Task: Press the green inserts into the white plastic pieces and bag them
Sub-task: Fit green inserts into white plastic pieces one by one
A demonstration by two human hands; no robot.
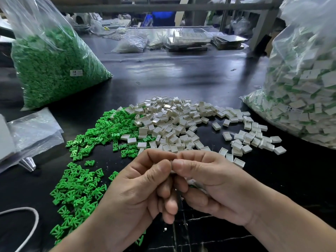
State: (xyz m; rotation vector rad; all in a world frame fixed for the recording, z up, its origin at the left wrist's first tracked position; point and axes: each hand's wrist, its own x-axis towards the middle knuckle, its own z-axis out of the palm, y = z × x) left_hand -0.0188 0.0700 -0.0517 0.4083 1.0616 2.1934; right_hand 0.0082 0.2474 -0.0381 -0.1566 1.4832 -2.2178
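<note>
Two bare hands meet low in the middle of the dark table (190,75). The left hand (138,190) and the right hand (214,184) press thumb tips together, both curled tight around something small. A sliver of white shows between the fingers, probably one of the white pieces, though the hands hide most of it.

Just beyond the knuckles lies a loose heap of white plastic pieces (180,122), many lying open side up. It touches a spread of green inserts (81,180) that trails down the left side of the table towards the near edge.

Far left stands a clear bag of green inserts (52,70). Far right stands a bulging clear bag of white pieces (301,91) with green showing among them. Flat empty plastic bags (34,131) lie at the left edge, and a white cord (34,215) loops at the lower left.
</note>
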